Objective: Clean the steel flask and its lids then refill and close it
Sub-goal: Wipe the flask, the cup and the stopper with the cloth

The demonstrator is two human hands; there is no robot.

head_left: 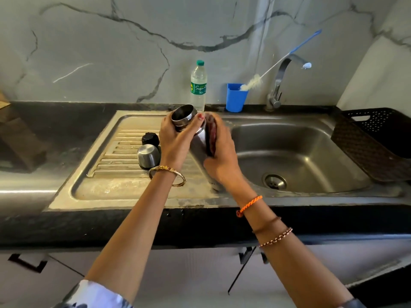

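The steel flask [198,141] is tilted over the sink's drainboard, its open mouth pointing up and to the left. My left hand [175,141] grips it just below the mouth. My right hand [221,156] holds a dark red cloth [211,134] wrapped against the flask's right side. Its base is mostly hidden behind my right wrist. On the drainboard to the left stand the black inner lid [150,138] and the steel cup lid [148,156], mouth down.
The steel sink [300,152] with its drain lies to the right, under the tap [280,83]. Behind stand a plastic water bottle [198,85] and a blue cup [236,97] holding a bottle brush. A dark basket [375,138] sits at the far right.
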